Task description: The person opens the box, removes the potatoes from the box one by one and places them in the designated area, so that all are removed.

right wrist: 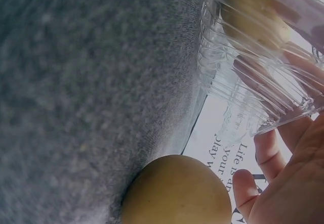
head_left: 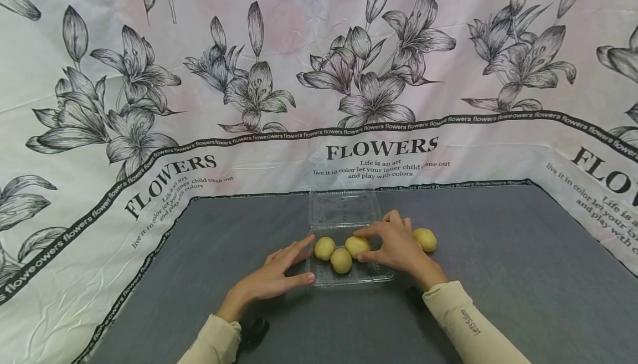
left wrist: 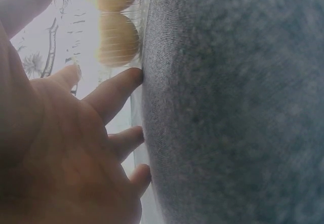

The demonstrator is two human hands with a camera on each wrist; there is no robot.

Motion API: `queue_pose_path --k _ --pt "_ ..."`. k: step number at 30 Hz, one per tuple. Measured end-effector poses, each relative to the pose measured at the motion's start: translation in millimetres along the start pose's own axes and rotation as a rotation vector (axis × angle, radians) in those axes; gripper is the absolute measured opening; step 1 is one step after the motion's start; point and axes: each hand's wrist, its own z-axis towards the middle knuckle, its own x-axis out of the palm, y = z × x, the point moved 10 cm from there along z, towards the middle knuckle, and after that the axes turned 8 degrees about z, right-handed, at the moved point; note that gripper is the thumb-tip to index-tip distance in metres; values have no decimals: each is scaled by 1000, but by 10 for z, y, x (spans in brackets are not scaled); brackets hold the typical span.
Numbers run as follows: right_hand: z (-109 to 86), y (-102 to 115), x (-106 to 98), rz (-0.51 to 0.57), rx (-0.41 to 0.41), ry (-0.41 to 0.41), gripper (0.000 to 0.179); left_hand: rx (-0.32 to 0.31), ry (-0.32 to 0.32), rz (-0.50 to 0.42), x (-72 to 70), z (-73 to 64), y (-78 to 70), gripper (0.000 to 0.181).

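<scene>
Floral cloth (head_left: 319, 98) behind gray tabletop (head_left: 503, 259)

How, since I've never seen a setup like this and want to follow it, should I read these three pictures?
There is no machine here: a person works with a bare left hand and a bare right hand. The widest picture comes from a camera on the head, looking forward and down. The other two come from a camera on each wrist, which makes the scene look tipped sideways.

On the grey surface sits a clear plastic container, its lid open. Inside lie what look like two yellow potatoes. The right hand pinches a third potato at the container's right side; the left hand is spread at its left side, holding nothing. One more potato lies outside, just right of the right hand.
</scene>
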Motion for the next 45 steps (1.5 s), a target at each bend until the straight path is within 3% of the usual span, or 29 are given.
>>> queue_pose_path --k 45 --pt "-16 2 15 -39 -21 2 42 32 -11 14 -14 -7 -26 82"
